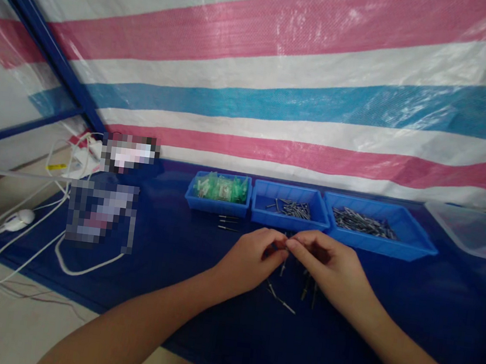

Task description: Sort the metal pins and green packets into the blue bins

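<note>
My left hand and my right hand meet over the blue table, fingertips pinched together. Whatever lies between the fingers is too small and hidden to make out. Under and around the hands lie several thin metal pins, rivet-like in shape, some partly covered by my right hand. Further left, 3 similar slim pins rest side by side before the bins. Loose metal pins fill part of the middle blue bin; more metal pins lie in the right blue bin.
The left blue bin holds green plastic packets. At far right lies a clear plastic lid or tray. White cables and a power strip crowd the left edge near blurred objects. A striped sheet hangs behind.
</note>
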The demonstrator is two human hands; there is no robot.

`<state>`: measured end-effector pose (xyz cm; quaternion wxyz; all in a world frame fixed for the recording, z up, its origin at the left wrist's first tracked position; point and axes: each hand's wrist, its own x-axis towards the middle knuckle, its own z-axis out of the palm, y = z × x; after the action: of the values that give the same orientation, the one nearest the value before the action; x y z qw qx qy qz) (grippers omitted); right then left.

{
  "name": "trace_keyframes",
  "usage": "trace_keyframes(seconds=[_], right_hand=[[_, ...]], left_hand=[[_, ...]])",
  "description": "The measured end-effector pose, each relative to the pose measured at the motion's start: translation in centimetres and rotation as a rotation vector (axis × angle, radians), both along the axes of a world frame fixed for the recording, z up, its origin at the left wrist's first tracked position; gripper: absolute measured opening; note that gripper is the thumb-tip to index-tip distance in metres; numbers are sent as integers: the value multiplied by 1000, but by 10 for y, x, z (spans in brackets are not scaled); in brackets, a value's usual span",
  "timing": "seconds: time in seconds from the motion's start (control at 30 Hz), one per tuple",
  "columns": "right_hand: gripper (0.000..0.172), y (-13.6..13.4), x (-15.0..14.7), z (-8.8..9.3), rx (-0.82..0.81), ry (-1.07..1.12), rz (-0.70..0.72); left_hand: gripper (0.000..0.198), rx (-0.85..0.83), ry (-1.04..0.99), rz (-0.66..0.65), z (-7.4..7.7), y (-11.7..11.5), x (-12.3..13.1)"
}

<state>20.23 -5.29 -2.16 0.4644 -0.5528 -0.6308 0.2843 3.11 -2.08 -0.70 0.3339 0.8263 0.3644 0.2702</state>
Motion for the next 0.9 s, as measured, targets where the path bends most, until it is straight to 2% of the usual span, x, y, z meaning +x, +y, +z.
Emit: trace_keyframes(seconds=[0.23,0.47,0.57,0.63,0.73,0.8,0.9], right_hand=[[19,-2,1,1,60,-50,11],[19,-1,4,6,52,-27,49],[18,-1,6,8,69,-111,91],[19,0,10,11,94,-191,111],[21,2,27,19,183,-312,-41],[25,6,46,24,222,-426,-260],[28,14,80,25,165,-636,-554]], left_hand=[[21,33,13,-29,2,1,-1],[19,15,-92,77,5,3,-4],[18,37,-99,118,6,2,-5],[22,68,-66,96,8,1,-6],[35,171,60,-14,15,-2,-10],[46,254,180,-128,20,-4,-15],[59,312,315,-312,25,-7,-21]])
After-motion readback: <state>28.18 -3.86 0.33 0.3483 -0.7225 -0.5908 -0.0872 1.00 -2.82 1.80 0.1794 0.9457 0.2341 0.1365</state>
